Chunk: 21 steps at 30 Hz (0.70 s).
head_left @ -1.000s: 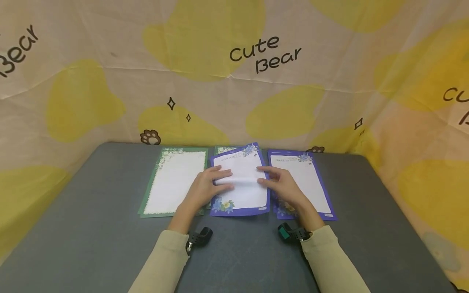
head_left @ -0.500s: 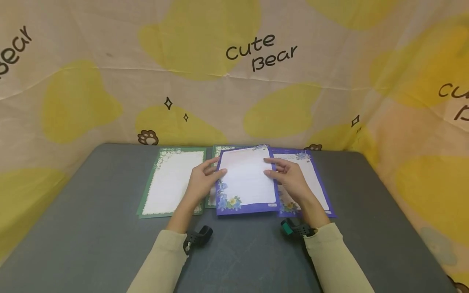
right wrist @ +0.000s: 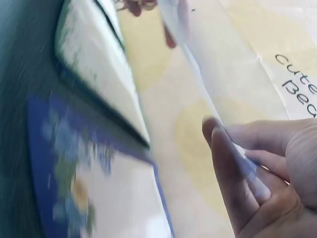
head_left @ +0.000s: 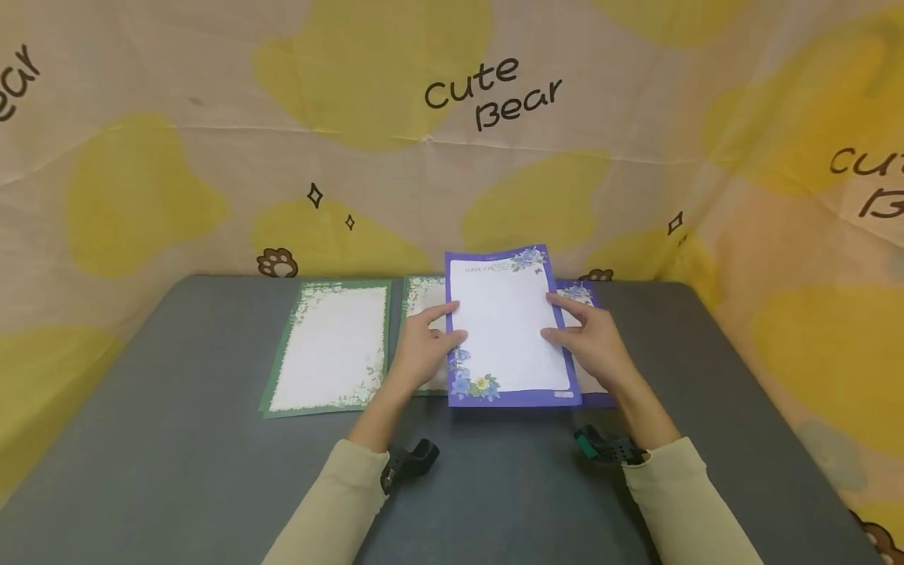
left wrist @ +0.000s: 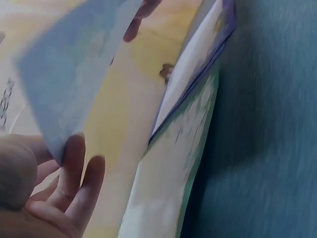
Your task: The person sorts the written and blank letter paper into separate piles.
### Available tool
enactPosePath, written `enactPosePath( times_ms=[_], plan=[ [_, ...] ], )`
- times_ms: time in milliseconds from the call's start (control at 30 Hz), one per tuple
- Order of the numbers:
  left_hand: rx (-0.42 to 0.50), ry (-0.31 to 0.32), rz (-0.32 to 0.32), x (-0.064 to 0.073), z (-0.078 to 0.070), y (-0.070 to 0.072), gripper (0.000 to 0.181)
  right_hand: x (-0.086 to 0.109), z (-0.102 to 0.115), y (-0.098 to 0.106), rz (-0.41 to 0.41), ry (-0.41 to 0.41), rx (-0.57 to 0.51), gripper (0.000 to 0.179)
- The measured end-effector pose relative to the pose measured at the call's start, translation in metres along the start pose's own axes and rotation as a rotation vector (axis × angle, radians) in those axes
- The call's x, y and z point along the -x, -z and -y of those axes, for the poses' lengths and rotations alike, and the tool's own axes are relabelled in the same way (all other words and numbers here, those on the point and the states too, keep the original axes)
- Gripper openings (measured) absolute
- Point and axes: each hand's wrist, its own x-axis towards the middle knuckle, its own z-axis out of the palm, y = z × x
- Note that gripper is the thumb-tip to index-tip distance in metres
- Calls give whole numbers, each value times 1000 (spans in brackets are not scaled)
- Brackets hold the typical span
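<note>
A sheet of stationery paper [head_left: 504, 329] with a purple border and blue flowers is held up over the table, its top edge overlapping the cloth behind. My left hand [head_left: 421, 345] pinches its left edge between thumb and fingers; my right hand [head_left: 596, 341] pinches the right edge the same way. Seen from the left wrist, the paper's pale back [left wrist: 74, 69] slants up from the fingers. In the right wrist view the held paper is nearly edge-on. Behind it, partly hidden, lies another purple-bordered sheet [head_left: 581, 292] on the table.
Green-bordered sheets [head_left: 328, 353] lie at the left of the grey table [head_left: 176, 455], with another green-bordered sheet [head_left: 424, 294] partly covered beside them. A patterned cloth [head_left: 395, 188] hangs behind the table and along its sides. Each wrist wears a black strapped device [head_left: 417, 459].
Both hands have raised the purple-bordered sheet and carried it to the right, from over the second green sheet to in front of the other purple one. The grip has moved to its side edges.
</note>
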Motion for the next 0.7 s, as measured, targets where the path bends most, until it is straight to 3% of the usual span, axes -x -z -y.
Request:
enactPosePath(
  times_ms=[133, 467, 700],
  plan=[
    [-59, -35, 24, -2, -8, -25, 51, 4, -14, 15, -57, 23, 78, 58],
    [-199, -3, 45, -7, -20, -92, 53, 8, -46, 41, -230, -1, 191, 54],
    [-298, 34, 7, -6, -16, -119, 48, 2, -77, 37, -252, -19, 235, 52]
  ],
)
